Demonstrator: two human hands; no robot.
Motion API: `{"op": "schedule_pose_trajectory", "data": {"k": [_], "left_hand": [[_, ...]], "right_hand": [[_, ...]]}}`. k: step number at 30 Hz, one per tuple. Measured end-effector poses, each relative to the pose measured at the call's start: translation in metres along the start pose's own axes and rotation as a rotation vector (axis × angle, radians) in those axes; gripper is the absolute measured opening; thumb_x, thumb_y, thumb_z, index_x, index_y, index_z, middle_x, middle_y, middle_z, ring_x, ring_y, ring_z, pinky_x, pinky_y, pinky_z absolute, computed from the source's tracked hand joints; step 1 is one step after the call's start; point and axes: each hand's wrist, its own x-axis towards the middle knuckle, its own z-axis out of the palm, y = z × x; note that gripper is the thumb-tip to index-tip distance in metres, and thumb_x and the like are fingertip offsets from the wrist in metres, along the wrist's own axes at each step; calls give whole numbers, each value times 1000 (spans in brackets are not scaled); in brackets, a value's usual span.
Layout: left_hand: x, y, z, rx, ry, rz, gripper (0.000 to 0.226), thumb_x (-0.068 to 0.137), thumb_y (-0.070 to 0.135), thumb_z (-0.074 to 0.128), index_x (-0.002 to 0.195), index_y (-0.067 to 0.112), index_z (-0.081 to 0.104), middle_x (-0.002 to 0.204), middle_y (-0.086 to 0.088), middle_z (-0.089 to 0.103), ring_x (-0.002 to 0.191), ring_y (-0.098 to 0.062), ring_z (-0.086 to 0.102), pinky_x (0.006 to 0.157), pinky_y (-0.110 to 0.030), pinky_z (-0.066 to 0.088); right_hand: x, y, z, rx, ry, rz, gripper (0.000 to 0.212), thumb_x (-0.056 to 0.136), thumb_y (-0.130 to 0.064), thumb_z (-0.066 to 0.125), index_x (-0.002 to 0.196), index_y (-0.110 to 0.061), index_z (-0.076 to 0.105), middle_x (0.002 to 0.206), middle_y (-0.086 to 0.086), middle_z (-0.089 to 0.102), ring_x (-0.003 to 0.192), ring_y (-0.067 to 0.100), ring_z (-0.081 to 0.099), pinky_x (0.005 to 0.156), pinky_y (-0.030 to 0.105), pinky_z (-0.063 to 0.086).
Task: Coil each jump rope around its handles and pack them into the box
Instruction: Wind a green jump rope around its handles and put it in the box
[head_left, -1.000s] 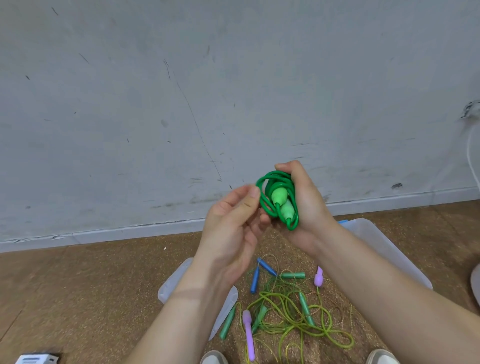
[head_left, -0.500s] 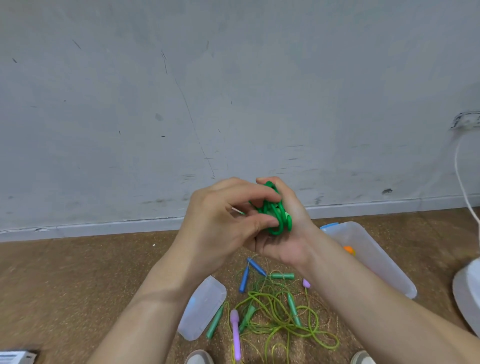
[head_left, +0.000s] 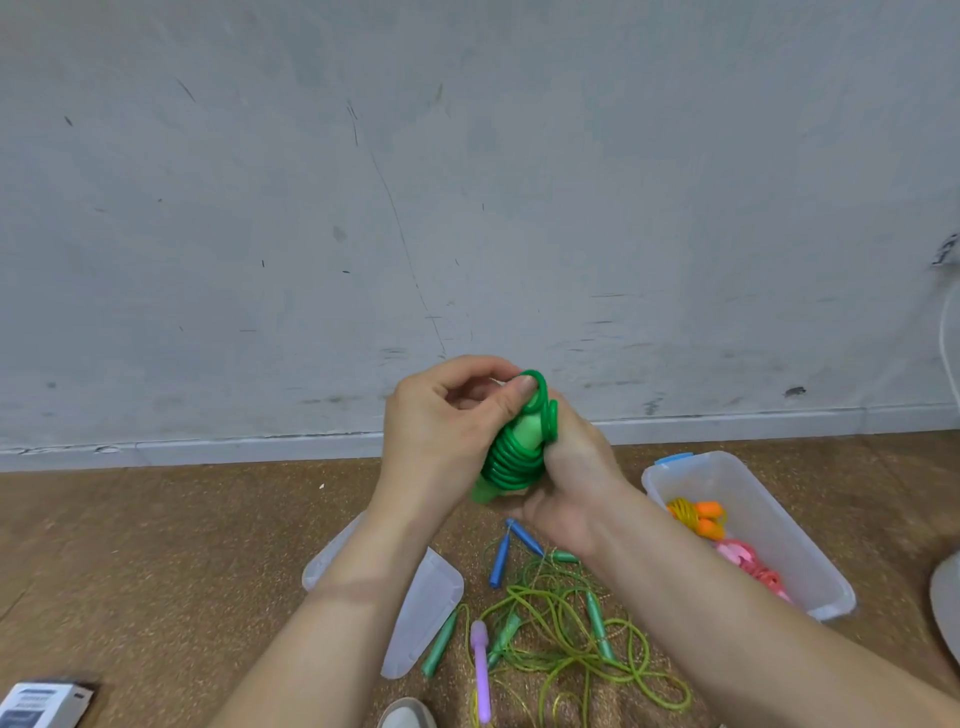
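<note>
A green jump rope (head_left: 517, 451) is coiled tightly round its light green handles and held up in front of the wall. My left hand (head_left: 441, 436) pinches its top loop with thumb and fingers. My right hand (head_left: 571, 478) grips the bundle from the right and below. The clear plastic box (head_left: 810, 551) stands on the floor to the right, holding a coiled orange rope (head_left: 698, 514) and a coiled pink rope (head_left: 748, 564). Loose ropes (head_left: 561, 623) lie tangled on the floor below my hands, with green, blue (head_left: 500, 558) and purple handles (head_left: 480, 670).
The box's clear lid (head_left: 426, 608) lies on the brown floor under my left forearm. A small white carton (head_left: 41, 704) sits at the bottom left. A shoe tip (head_left: 408, 714) shows at the bottom edge. A white object (head_left: 948, 603) is at the right edge.
My left hand has closed onto the green bundle and now pinches its top loop. The rope is wound tighter along the handles. The view has shifted, showing more of the box.
</note>
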Motion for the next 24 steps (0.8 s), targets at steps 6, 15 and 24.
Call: {"op": "schedule_pose_trajectory", "data": {"k": [6, 15, 24], "left_hand": [[3, -8, 8, 27, 124, -103, 10, 79, 25, 76, 74, 17, 72, 65, 0, 70, 59, -7, 64, 59, -25, 50], [10, -2, 3, -146, 270, -190, 17, 87, 13, 63, 71, 10, 69, 54, 3, 54, 48, -7, 45, 47, -20, 38], [6, 7, 3, -255, 123, -110, 14, 98, 14, 48, 89, 8, 57, 74, 0, 70, 54, -9, 55, 45, -21, 44]], "right_hand": [[-13, -14, 0, -121, -61, 51, 72, 89, -75, 23, 114, -23, 67, 104, 9, 73, 93, 30, 71, 80, 61, 53], [-24, -16, -1, -54, -388, -65, 77, 70, -75, 46, 118, -16, 59, 100, 4, 63, 97, 25, 62, 84, 51, 54], [-25, -19, -2, -121, -348, -186, 27, 94, -29, 56, 119, -21, 63, 94, 9, 62, 77, 30, 63, 55, 36, 55]]}}
